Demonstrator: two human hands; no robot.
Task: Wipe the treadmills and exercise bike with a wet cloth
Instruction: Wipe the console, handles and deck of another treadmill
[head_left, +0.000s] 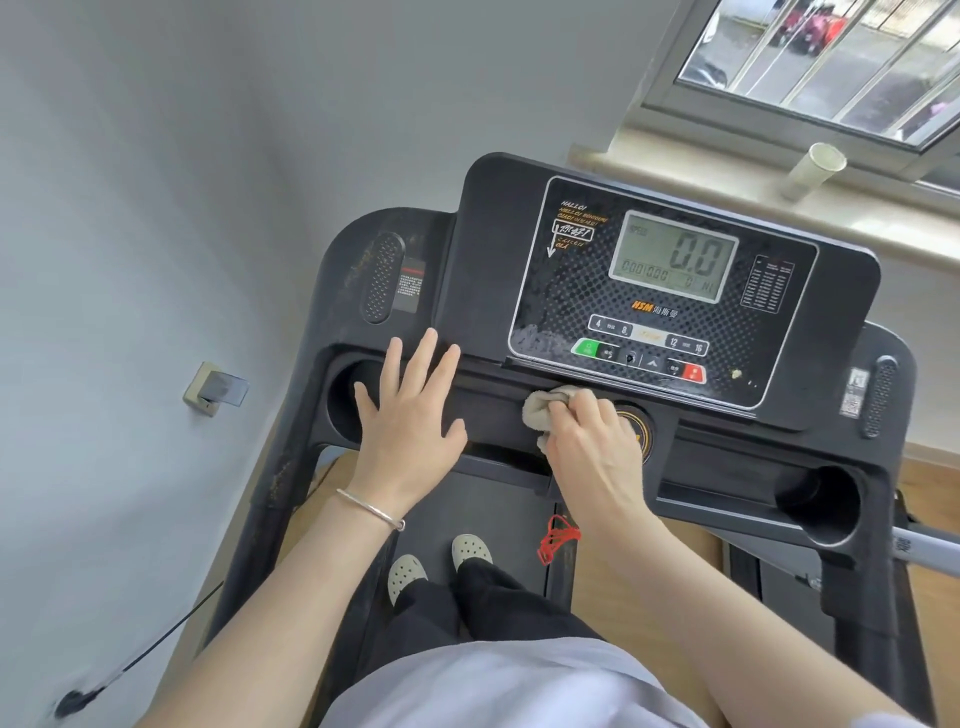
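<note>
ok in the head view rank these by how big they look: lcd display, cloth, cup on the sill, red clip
1. lcd display, largest
2. cup and cloth: look alike; the right hand hides part of the cloth
3. red clip, smallest

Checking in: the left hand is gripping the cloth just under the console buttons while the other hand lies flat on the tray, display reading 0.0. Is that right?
Not quite. The head view shows the right hand gripping the cloth just under the console buttons; the left hand lies flat on the tray. The display does read 0.0.
</note>
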